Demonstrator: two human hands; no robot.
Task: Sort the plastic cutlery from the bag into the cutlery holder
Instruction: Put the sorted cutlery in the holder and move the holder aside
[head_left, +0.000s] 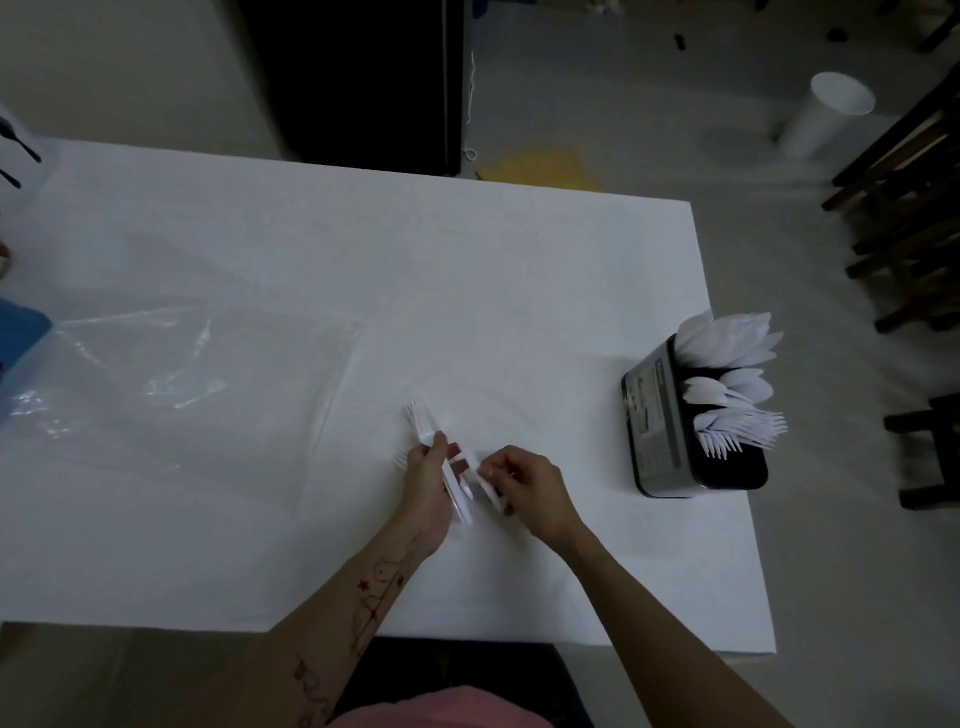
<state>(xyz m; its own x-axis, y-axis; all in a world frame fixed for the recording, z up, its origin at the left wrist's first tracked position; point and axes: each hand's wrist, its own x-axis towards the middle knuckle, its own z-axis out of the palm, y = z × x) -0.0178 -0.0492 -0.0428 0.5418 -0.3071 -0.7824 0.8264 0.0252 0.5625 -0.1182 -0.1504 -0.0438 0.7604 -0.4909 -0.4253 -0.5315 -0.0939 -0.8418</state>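
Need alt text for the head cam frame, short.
Seen from above, the left hand holds a bundle of white plastic forks over a white table, while the right hand grips another piece. A black cutlery holder, already filled, stands at right; the clear bag lies flat at left.

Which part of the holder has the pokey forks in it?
The section of the black cutlery holder nearest the person holds the white plastic forks, prongs up. The middle section holds rounded white spoons, and the farthest holds flat white knives.
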